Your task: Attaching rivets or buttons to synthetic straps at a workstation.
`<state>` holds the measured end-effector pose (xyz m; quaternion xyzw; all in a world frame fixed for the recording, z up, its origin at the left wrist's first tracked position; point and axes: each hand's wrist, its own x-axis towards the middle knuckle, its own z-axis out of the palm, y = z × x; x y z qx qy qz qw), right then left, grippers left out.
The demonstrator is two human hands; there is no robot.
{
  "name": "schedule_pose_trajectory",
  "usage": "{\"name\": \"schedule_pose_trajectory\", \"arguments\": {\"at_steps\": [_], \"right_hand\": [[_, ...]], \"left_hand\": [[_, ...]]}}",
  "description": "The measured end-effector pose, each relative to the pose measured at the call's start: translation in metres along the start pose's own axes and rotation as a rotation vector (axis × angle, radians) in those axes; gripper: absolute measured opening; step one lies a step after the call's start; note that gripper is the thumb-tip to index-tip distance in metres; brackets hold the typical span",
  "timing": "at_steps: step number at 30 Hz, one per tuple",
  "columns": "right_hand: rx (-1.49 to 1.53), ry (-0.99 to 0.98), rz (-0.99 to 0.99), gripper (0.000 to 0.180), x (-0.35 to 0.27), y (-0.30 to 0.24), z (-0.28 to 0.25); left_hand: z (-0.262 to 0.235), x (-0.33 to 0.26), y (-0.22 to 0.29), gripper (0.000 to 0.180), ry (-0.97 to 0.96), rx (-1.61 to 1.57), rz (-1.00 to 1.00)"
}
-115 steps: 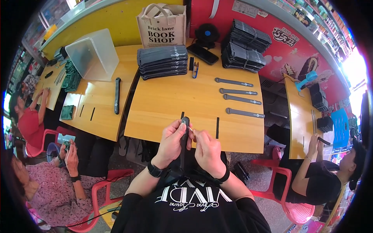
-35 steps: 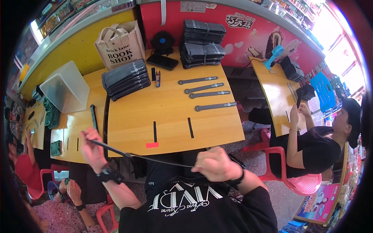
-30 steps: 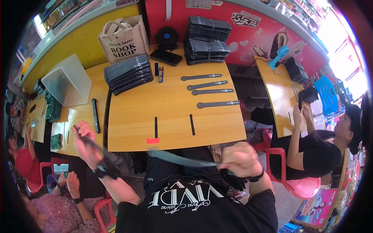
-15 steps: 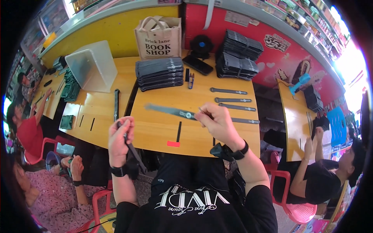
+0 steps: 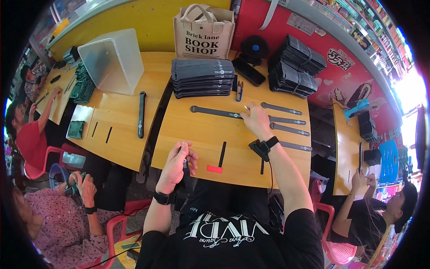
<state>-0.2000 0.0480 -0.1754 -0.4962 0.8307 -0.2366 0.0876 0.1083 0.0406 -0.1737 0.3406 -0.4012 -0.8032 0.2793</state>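
A dark grey strap (image 5: 212, 111) with a rounded end and a white printed mark lies across the upper middle of the table. My right hand (image 5: 258, 121) is over its right end, fingers pinched against it. A small pale tip shows at those fingers; I cannot make out what it is. Near the front edge, my left hand (image 5: 176, 167) is closed around dark straps (image 5: 186, 172) that hang down below it; how many is hidden. Similar straps lie spaced apart at the right, among them a far one (image 5: 282, 108) and a near one (image 5: 295, 146).
Behind lie a stack of grey straps (image 5: 201, 80), snips (image 5: 239, 91), a phone (image 5: 249, 72), a fan (image 5: 254, 47), bundled straps (image 5: 293, 80) and a canvas bag (image 5: 204, 36). Red tape (image 5: 214, 169) marks the front. Left are another strap (image 5: 141, 115) and a plastic bin (image 5: 112, 62). People sit at both sides.
The strap that my right hand held in the air now lies on the table, with that hand still at its end. My left hand has drawn rightward, closer to the front edge. The view has shifted.
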Motion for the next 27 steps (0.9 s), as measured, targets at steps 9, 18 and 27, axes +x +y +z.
{"name": "schedule_pose_trajectory", "arguments": {"at_steps": [9,18,27], "right_hand": [[0.701,-0.377,-0.113,0.029,-0.115,-0.043,-0.045],[0.809,-0.122,-0.263,0.025,-0.177,-0.063,-0.055],[0.692,0.142,-0.321,0.032,-0.197,-0.045,-0.061]], "left_hand": [[0.038,-0.014,0.012,0.047,-0.130,-0.087,-0.072],[0.098,-0.030,-0.009,0.058,-0.465,0.070,-0.010],[0.078,-0.028,-0.024,0.042,-0.532,-0.169,-0.050]]}}
